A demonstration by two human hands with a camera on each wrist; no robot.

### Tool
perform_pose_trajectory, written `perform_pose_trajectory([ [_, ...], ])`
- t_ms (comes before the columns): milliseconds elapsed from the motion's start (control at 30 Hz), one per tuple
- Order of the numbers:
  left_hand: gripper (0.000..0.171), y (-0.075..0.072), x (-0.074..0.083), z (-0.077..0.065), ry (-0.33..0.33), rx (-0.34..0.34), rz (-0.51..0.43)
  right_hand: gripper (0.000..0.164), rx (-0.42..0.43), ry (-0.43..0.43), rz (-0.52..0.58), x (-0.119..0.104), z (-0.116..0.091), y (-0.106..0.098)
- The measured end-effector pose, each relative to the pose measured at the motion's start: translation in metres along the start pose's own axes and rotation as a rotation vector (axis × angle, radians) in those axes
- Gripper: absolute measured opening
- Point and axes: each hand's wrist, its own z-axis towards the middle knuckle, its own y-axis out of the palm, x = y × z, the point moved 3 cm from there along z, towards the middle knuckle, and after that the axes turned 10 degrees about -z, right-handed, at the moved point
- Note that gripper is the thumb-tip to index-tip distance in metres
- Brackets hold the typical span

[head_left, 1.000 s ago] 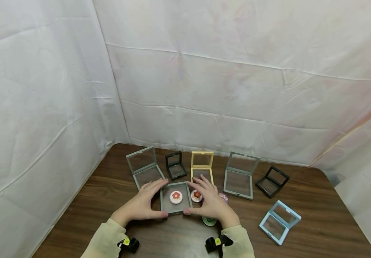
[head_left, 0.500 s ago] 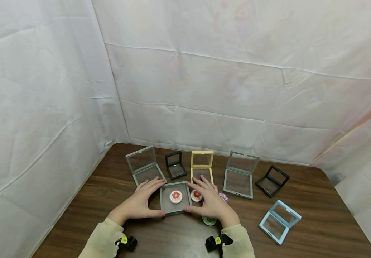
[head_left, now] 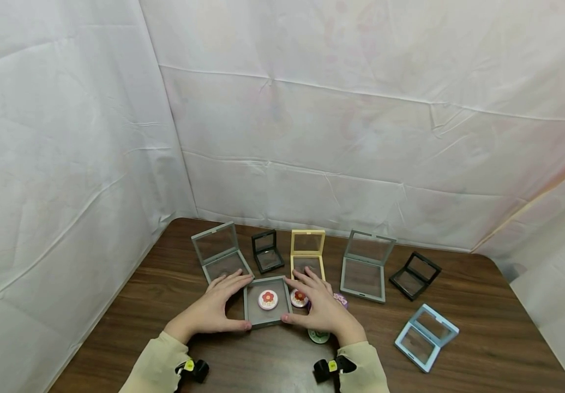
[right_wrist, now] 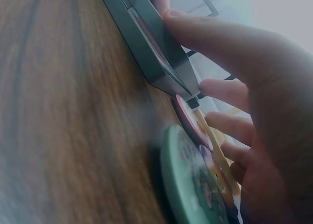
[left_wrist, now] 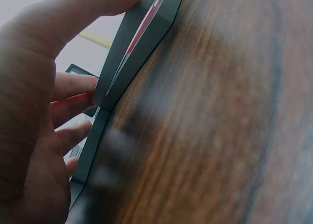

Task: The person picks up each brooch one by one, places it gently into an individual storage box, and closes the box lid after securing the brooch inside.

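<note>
A grey square display frame (head_left: 254, 311) with clear film lies in front of me, folded together. In its middle shows a round badge (head_left: 268, 299) with a red flower. My left hand (head_left: 212, 310) holds the frame's left side, thumb at the near corner and fingertips at the far one. On the right side, my right hand (head_left: 318, 305) grips likewise, its thumb on the near right corner. Both wrist views show a thin wedge between the halves of the frame, with the badge's pink edge inside. Another flower badge (head_left: 299, 298) lies under my right fingers.
A green badge (right_wrist: 183, 180) and a purple badge (head_left: 341, 301) lie by my right hand. Behind stand opened frames: grey (head_left: 226, 263), black (head_left: 269, 261), yellow (head_left: 307, 255) and a second grey one (head_left: 364, 278). Further right are another black frame (head_left: 410, 284) and a blue frame (head_left: 417, 344).
My left hand has shifted slightly left along the frame's edge since a second ago. The right thumb has slid a little inward. The frame and badges keep their places.
</note>
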Motion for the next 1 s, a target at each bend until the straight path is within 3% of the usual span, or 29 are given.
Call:
perform_pose_trajectory([
  [1000,0.107,-0.0015,0.0026,0.0000,0.015,0.003,0.019,0.087,-0.014,-0.009,0.006,0.0024,-0.0002,0.0002],
])
